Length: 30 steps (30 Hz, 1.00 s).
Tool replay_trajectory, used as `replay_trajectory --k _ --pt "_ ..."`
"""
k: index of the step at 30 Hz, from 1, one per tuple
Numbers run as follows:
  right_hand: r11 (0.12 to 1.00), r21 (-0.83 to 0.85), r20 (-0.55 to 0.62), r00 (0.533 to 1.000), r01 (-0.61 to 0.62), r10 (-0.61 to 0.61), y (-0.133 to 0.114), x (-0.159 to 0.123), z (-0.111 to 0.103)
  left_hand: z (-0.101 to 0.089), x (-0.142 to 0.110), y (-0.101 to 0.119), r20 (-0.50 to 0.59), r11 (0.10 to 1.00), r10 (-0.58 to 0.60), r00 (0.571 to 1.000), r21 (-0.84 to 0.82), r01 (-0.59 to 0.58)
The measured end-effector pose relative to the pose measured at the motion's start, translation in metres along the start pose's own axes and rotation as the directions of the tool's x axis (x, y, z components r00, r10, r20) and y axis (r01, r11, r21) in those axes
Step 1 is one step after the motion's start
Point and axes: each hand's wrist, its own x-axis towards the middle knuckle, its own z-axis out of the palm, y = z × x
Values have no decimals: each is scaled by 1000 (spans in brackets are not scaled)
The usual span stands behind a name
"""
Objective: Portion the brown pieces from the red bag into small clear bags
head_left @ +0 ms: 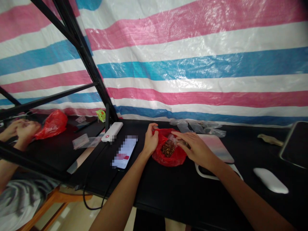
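A red plastic bag [168, 161] sits opened out on the black table, with small brown pieces [167, 148] heaped inside it; their exact kind I cannot make out. My left hand [151, 141] is closed on the bag's left rim, thumb towards the inside. Over the bag's right side, my right hand [193, 144] curls its fingers around a small clear plastic bag [172, 138]. Brownish contents show through the clear plastic below my fingers. Part of this small bag is hidden by the hand.
Left of the bag lie a lit phone [125, 152] and a white power bank [112, 131] with a cable. Clear plastic bags [199, 127] lie behind; a pinkish flat case [216, 147] and white mouse [270, 180] sit right. Beyond a black frame [83, 54], another person's hands work near a red bag [54, 124].
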Motion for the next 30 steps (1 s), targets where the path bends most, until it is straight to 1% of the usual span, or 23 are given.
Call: replay_trajectory --k 5,9,12,15,17,20,23,26,30 --pt "1000 -8 2 1000 -1 1 -1 0 1 2 0 -2 10 1000 2 1000 -4 -2" --pt "999 10 -21 998 -51 51 1 -1 2 1 -1 1 11 1000 14 1000 23 -15" --pt "997 35 -29 998 -63 64 1 -1 1 -2 -3 7 21 991 77 997 107 -79" --pt "998 39 -28 999 -43 44 -1 0 0 -6 -4 14 51 957 155 987 239 -163" --pt "998 38 -20 999 -43 44 -3 0 0 -10 -3 16 71 932 186 980 304 -198" --pt "999 29 -12 999 -39 39 -4 1 1 -14 -2 16 77 908 208 975 355 -221" --pt "999 7 -49 998 -43 43 -3 2 1 -15 -1 15 78 903 209 975 368 -223" --pt "996 -37 -95 993 -76 72 2 2 -9 -15 -1 15 77 904 206 976 367 -220" --pt "979 -166 -80 991 -121 108 18 -4 -37 -15 -1 15 73 910 209 975 352 -221"
